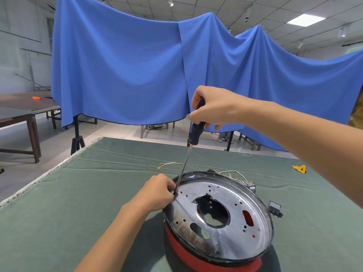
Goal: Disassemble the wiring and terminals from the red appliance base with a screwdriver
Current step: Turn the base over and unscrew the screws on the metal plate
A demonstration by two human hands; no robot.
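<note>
The red appliance base [188,252] stands on the green-covered table, its silver metal plate [231,218] with a large central hole facing up. My right hand [214,108] grips the black and orange handle of a long screwdriver [193,132]. The shaft slants down to the plate's left rim, where its tip is hidden by my fingers. My left hand [157,191] grips that rim right at the tip. Wires with terminals [235,174] stick out at the base's far edge. A grey connector part [275,208] hangs off the right side.
A loose wire with yellow ring terminals [170,164] lies on the green table cloth [78,193] behind the base. A small yellow piece [299,168] lies at the right. A blue cloth screen [127,65] hangs behind the table. Wooden tables stand at the left.
</note>
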